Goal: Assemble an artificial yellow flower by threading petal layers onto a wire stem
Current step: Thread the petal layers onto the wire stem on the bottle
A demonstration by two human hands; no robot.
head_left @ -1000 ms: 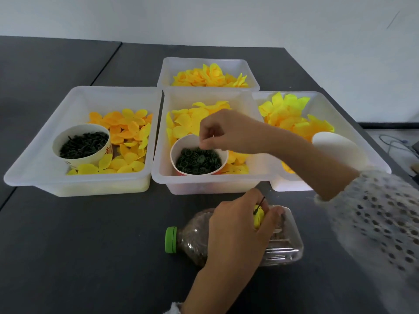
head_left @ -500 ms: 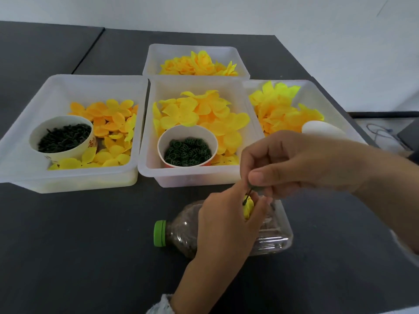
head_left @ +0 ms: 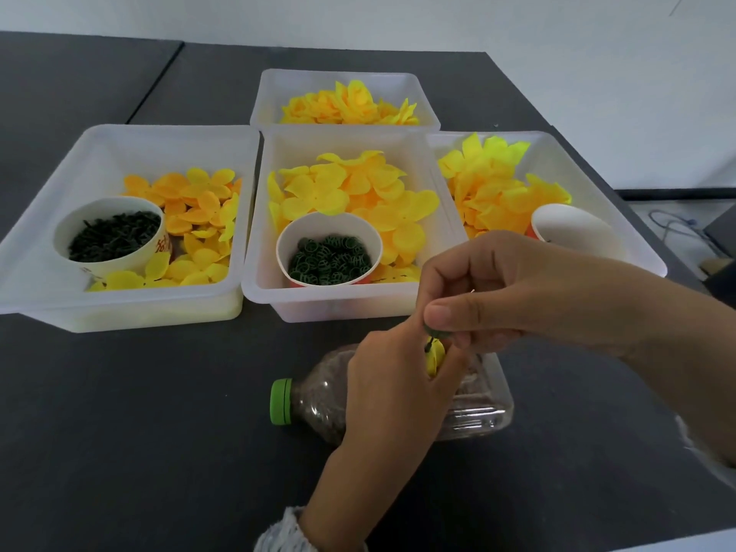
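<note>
since the earlier frames, right hand (head_left: pixel 517 288) has left the middle cup and come down to meet left hand (head_left: pixel 394 376) above the bottle; the camera has also tilted slightly.

head view: left hand is curled around a small yellow petal piece (head_left: pixel 433 354), with a short dark wire stem (head_left: pixel 429 344) projecting from its top. right hand pinches a small green ring (head_left: pixel 438 334) between thumb and forefinger, directly at the tip of the stem; whether the ring is already seated on the wire cannot be told. both hands are held just above a clear plastic bottle (head_left: pixel 478 408) with a green cap (head_left: pixel 280 401), lying on its side on the dark counter (head_left: pixel 139 412).

behind the hands stand four translucent trays. left tray (head_left: pixel 131 312) holds orange-yellow petals (head_left: pixel 195 201) and a white cup (head_left: pixel 107 233) of dark green pieces. middle tray (head_left: pixel 338 304) holds larger yellow petals (head_left: pixel 350 185) and a cup (head_left: pixel 328 249) of green rings. right tray (head_left: pixel 621 217) holds bright yellow petal layers (head_left: pixel 490 181) and a white cup (head_left: pixel 565 229), partly hidden by the right hand. rear tray (head_left: pixel 342 79) holds more yellow petals (head_left: pixel 350 103).
</note>
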